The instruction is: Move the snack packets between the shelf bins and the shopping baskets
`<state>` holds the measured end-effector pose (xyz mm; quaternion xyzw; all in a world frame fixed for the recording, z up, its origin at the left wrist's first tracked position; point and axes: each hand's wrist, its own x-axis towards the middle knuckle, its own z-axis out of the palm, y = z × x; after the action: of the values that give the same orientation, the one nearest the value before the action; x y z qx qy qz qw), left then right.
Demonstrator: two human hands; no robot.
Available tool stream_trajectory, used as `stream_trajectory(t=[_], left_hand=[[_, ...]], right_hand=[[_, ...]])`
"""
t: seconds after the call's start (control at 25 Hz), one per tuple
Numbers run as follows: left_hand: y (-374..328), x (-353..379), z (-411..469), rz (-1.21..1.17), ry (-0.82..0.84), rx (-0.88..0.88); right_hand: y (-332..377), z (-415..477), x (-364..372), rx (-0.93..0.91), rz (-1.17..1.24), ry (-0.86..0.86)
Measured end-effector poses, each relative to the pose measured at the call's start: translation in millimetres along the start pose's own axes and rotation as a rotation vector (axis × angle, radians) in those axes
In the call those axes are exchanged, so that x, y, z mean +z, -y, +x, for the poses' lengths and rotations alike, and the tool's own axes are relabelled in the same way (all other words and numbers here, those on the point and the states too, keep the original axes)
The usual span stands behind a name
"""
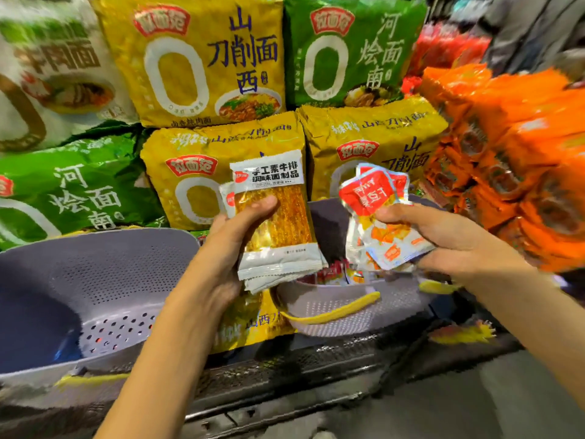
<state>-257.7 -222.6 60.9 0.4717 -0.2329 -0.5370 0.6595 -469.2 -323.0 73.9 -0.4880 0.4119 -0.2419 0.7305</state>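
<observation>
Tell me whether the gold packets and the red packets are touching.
Apart: the head view shows a strip of grey basket between the gold packets and the red packets.

Packets (274, 217) are glossy, crinkled plastic film; baskets (104, 274) are matt perforated plastic; shelf edge (285, 369) looks dark metal.

The snack packet (275, 217) is white and amber, the sachets (368, 198) red and white, the basket (110, 274) perforated grey

On my feed, the left hand (226, 248) grips a stack of gold snack packets (278, 217), the right hand (449, 239) a bunch of red-and-white sachets (373, 213). A grey basket (335, 315) sits just below them.
</observation>
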Motion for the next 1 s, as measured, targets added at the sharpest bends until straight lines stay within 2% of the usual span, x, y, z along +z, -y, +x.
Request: stream_trajectory(t=[0.16,0.28,0.36,0.48,0.6,0.76,0.88,1.0], left_hand=[[15.3,14.1,-22.8,0.090,0.254,-0.092],[48.5,25.2,-53.5,0.119,0.424,-0.204],[78.8,30.1,-75.7,0.140,0.501,-0.319],[133.2,31.5,-106.5,0.185,0.575,-0.538],[188.5,35.2,-129.2,0.308,0.636,-0.734],[257.3,73.3,-176.4,0.520,0.782,-0.946],[301.6,116.4,-219.2,0.624,0.867,-1.032],[352.7,167.8,-276.5,0.727,0.943,-1.045]], right_hand=[[-40.8,-80.3,-1.6,-0.136,0.035,-0.270],[-87.6,-148.9,-4.4,-0.127,0.084,-0.266],[-124.0,-192.7,-1.2,-0.131,0.138,-0.329],[-194.8,-239.8,-3.1,-0.123,0.345,-0.468],[-270.1,-275.6,-4.3,-0.024,0.540,-0.542],[-364.8,-343.8,-3.7,-0.060,0.997,-0.940],[-405.0,-396.7,1.5,-0.102,1.114,-1.070],[-434.8,-462.1,-6.0,-0.129,1.247,-1.184]])
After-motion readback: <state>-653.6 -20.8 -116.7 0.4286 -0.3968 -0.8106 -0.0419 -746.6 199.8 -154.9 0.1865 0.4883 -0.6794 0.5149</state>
